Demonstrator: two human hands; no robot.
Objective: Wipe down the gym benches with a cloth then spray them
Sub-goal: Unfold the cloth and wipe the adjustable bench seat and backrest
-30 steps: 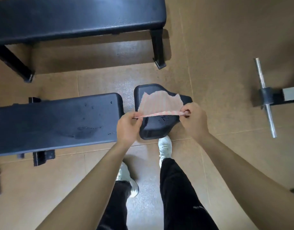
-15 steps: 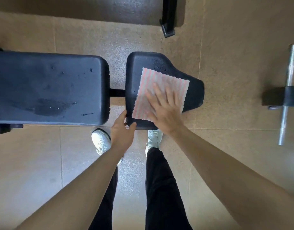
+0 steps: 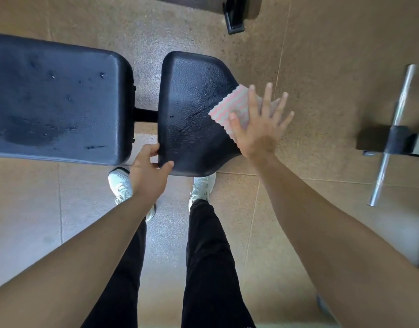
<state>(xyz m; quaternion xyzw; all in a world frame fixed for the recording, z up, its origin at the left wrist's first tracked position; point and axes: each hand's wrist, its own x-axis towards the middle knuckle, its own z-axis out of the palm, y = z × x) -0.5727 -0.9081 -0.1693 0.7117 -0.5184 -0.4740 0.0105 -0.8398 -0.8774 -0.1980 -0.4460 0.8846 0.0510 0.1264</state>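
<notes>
Head view: A person stands on a brown floor (image 3: 322, 43) and looks down at a black bench.

The bench has two pads. The long pad (image 3: 57, 98) is on the left. It has wet spots and a dark wet patch on it. The seat pad (image 3: 192, 110) is to its right, with a small gap between them. A black bar joins the two pads in the gap.

The right hand (image 3: 258, 124) is open and flat, with the fingers spread wide. It presses down on a cloth (image 3: 234, 107). The cloth is pink and white with a wavy edge. It lies on the right end of the seat pad, and part of it hangs past the edge. A wet streak shows on the seat pad just left of the cloth.

The left hand (image 3: 147, 171) grips the near left corner of the seat pad. The thumb is on top and the fingers curl around the side by the gap.

Two white shoes (image 3: 122, 185) and black trousers (image 3: 211, 256) show below the bench.

A silver bar (image 3: 393, 133) on a black holder lies on the floor at the right, well apart from the bench. A black leg (image 3: 233, 17) of another bench shows at the top.
</notes>
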